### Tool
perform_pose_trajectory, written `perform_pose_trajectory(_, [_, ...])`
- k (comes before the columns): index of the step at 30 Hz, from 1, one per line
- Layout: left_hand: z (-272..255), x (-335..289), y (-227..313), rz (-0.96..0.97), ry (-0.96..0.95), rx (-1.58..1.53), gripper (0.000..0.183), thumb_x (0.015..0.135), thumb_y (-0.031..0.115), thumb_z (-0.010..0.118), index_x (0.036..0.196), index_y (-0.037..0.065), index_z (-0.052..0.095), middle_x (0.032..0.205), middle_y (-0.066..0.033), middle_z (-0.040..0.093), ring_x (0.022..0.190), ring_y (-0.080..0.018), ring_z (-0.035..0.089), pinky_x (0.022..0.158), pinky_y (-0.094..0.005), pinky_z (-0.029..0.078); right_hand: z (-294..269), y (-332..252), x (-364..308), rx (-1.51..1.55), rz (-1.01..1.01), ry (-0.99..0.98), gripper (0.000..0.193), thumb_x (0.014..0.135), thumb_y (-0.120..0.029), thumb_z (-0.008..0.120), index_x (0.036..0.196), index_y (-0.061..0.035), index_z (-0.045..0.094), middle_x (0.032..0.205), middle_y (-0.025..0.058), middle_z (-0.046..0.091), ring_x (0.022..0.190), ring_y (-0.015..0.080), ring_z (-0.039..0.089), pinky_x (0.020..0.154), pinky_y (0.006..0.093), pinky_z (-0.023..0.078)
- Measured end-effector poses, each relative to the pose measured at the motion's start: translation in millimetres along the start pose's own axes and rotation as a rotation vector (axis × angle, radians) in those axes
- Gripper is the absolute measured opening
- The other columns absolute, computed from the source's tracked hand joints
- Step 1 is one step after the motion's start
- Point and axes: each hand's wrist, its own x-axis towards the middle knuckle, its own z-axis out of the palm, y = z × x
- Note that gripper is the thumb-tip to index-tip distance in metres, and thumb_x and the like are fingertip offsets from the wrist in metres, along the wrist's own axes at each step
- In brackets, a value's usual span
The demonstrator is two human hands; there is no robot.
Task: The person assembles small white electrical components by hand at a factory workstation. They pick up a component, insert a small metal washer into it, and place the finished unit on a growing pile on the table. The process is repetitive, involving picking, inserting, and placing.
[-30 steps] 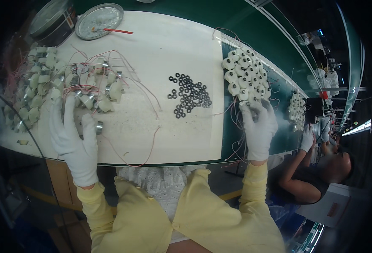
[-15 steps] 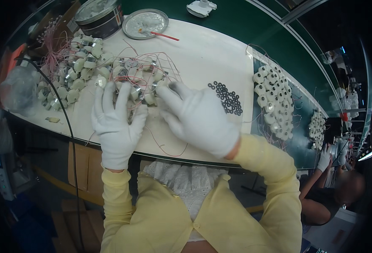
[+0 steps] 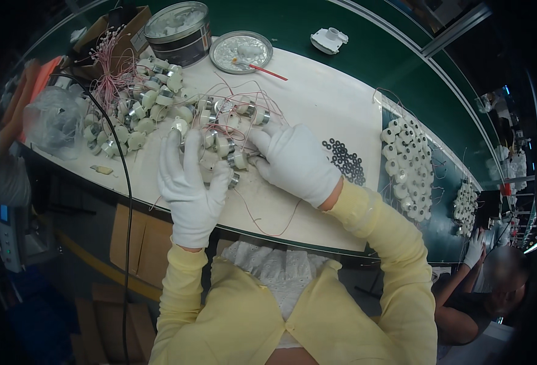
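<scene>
Change: a second ago the right hand was at the grouped motors (image 3: 407,173) on the green surface at the right; now it is over the white board (image 3: 323,97), beside the left hand.
Left hand (image 3: 190,198): gloved, fingers spread, thumb held apart, closed around nothing; fingertips reach the near side of the wired motors (image 3: 224,146).
Right hand (image 3: 299,161): gloved, fingers bent toward the same motors; whether it grips one I cannot tell.
Wired motors: loosely clustered on the board, between the larger motor pile (image 3: 137,121) and the black rings (image 3: 345,162).
</scene>
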Motion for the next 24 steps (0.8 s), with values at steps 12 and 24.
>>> perform_pose_trajectory(12, [-5,-2,-6,-0.119,0.038,-0.240,0.058,0.096,0.025,0.066,0.147,0.004,0.047,0.147,-0.0245,0.045,0.134,-0.0433,0.046,0.110,-0.0505,0.039,-90,-14,-18,0.740,0.493,0.134,0.061,0.091,-0.037,0.074,0.137,-0.0016,0.057,0.086,0.0136,0.073,0.068,0.0199,0.068,0.063,0.0314,0.054])
perform_pose_trajectory(24, [-29,83,-1,0.058,-0.101,-0.517,0.049,0.102,0.028,0.058,0.144,0.004,0.051,0.146,-0.0226,0.048,0.134,-0.0380,0.049,0.112,-0.0429,0.039,-132,-13,-58,2.214,0.507,0.416,0.057,0.108,-0.042,0.045,0.133,0.0081,0.056,0.081,0.0146,0.066,0.051,0.0115,0.043,0.048,0.0238,0.033])
